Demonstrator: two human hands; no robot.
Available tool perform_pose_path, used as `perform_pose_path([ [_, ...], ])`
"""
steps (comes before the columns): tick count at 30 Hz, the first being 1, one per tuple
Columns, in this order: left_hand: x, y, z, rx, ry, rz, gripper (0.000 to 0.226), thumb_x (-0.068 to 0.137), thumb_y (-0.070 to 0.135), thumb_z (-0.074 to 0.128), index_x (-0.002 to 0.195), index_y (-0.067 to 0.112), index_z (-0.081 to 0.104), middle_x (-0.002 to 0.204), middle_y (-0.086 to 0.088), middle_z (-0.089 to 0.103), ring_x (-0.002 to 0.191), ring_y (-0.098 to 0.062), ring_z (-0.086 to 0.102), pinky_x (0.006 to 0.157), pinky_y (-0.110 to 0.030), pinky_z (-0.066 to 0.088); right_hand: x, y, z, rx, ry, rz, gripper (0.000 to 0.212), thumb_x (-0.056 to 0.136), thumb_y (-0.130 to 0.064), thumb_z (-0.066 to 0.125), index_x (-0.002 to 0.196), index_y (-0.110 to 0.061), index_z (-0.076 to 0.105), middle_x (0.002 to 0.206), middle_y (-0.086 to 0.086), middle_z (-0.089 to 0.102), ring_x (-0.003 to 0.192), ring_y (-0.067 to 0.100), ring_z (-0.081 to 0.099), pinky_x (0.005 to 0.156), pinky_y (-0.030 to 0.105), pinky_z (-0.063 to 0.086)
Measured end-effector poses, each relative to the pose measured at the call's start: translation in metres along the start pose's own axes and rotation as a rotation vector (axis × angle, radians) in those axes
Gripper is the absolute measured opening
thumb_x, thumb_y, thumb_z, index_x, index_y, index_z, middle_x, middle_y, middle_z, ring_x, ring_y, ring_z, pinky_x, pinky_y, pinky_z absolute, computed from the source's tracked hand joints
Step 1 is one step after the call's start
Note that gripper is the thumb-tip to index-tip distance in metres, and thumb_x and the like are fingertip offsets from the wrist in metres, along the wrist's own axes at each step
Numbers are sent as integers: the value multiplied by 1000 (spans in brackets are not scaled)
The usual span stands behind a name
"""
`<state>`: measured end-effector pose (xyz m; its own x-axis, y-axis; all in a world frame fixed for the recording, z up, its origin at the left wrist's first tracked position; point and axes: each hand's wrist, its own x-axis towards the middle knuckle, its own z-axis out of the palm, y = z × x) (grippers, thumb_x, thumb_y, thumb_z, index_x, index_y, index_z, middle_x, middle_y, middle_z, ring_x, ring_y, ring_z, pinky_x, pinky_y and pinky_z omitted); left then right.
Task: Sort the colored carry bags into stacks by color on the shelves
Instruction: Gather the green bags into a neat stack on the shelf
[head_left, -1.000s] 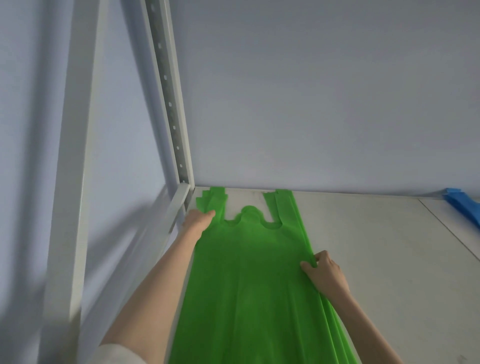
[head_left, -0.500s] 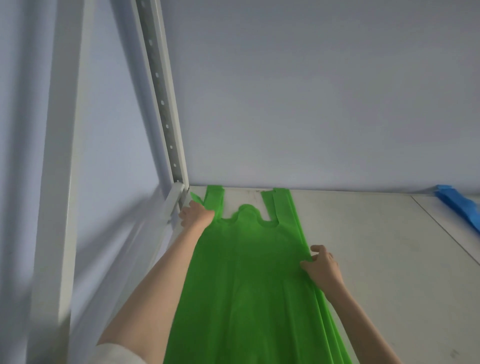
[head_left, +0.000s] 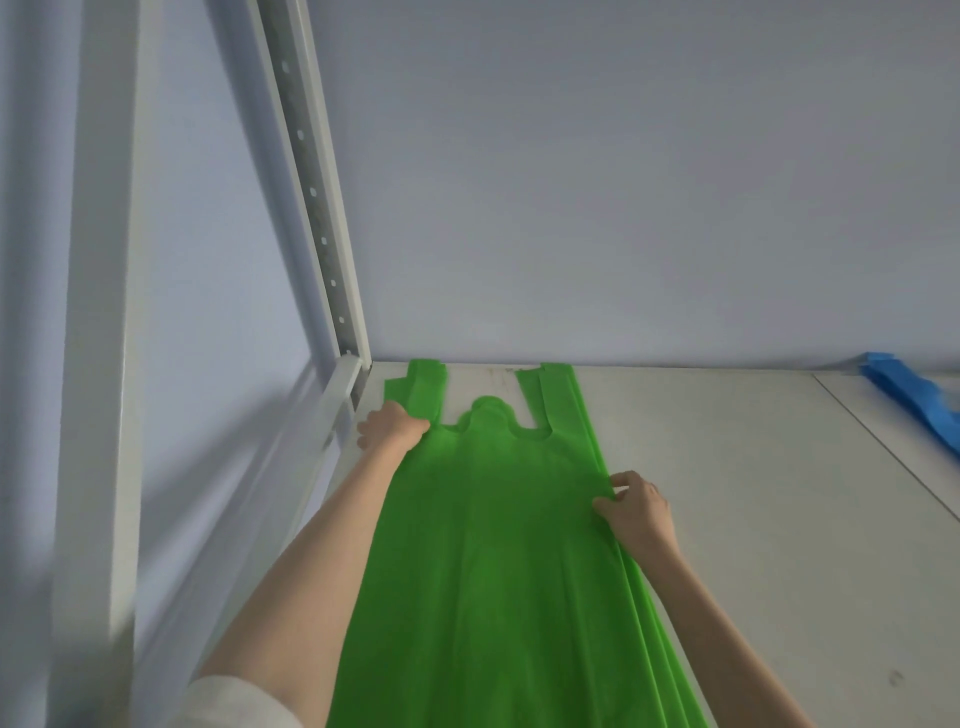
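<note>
Soft, even daylight fills the scene, fairly bright, with no glare or hard highlights. Faint, diffuse shadows fall on the left wall behind the near shelf post and the perforated upright. The near post and the lower left corner are smeared by blur. The wide lens bends the uprights so they lean inward. The green bags look sharp and saturated; the blue stack at far right is slightly soft.

Between the left hand and the right hand lies a plain bright green stack of carry bags, unpatterned. Well off to the right hand's side is a plain blue stack. The shelf board under both hands is off-white, and the upright beyond the left hand is white with a grey perforated strip.
</note>
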<state>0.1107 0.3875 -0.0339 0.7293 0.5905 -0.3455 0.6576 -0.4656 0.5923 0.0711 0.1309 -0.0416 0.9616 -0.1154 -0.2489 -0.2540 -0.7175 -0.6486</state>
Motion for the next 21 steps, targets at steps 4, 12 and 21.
perform_pose_path([
  [4,5,-1,0,-176,-77,17,28,84,33,63,86,5,58,102,-15,61,98,-28,59,93,-40,50,2,-5,1,-4,-10,4,47,90,-17,57,132,-2,42,132,16,52,118,29,53,95,38,45],
  [12,-3,9,-11,-355,-41,48,19,91,4,50,108,-2,54,85,-10,50,57,-15,38,53,-22,34,9,-4,-2,-8,-45,19,44,90,-14,56,131,-4,43,130,16,53,94,23,55,85,35,48],
  [21,-20,-4,-2,-7,115,-187,67,95,38,44,144,-1,20,146,-19,29,133,-32,32,106,-41,34,11,0,1,-17,-41,-8,40,90,-10,54,129,-5,44,129,16,53,85,18,48,74,28,43],
])
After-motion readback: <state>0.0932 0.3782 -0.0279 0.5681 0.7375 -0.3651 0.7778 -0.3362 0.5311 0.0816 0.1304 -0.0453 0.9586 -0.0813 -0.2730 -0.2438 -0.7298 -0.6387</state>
